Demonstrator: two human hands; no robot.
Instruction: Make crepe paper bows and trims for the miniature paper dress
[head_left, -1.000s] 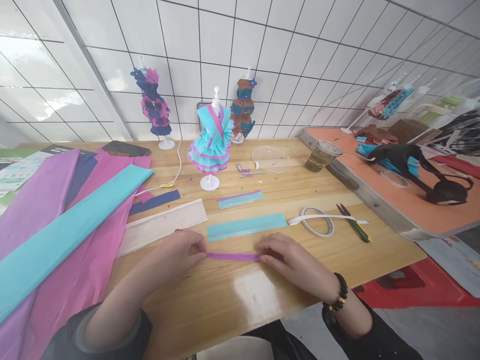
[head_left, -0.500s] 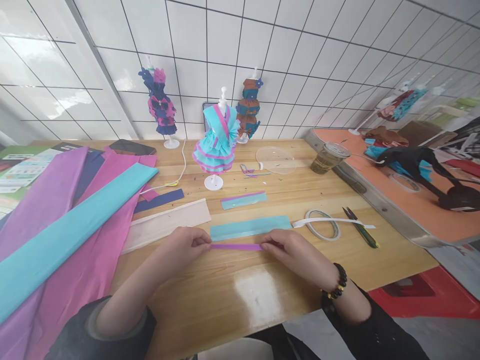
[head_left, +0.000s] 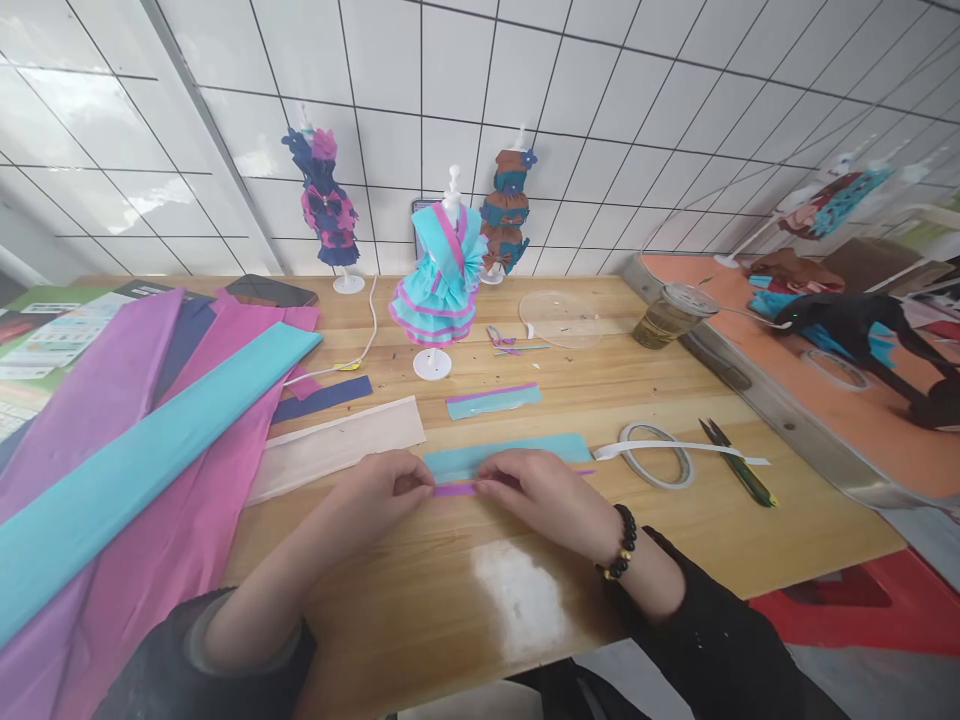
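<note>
A narrow purple strip (head_left: 454, 490) lies along the near edge of a light-blue paper strip (head_left: 525, 451). My left hand (head_left: 394, 488) pinches the purple strip near its left end. My right hand (head_left: 529, 490) pinches it a short way to the right, and the strip's far end shows beyond that hand. Behind them lies a smaller blue piece with a purple edge (head_left: 493, 401). A pale strip (head_left: 337, 447) is beyond my left hand. White tape (head_left: 679, 450) extends from the blue strip's right end across a tape roll (head_left: 631, 470).
Dark-bladed snips (head_left: 742, 468) lie at the right, with a lidded cup (head_left: 670, 318) behind. A small form in a blue and purple dress (head_left: 442, 270) stands at the back, between two others. Coloured paper sheets (head_left: 161, 430) cover the left side.
My right hand has moved left along the purple strip, closer to my left hand, leaving the strip's right end showing. The camera view has shifted slightly.
</note>
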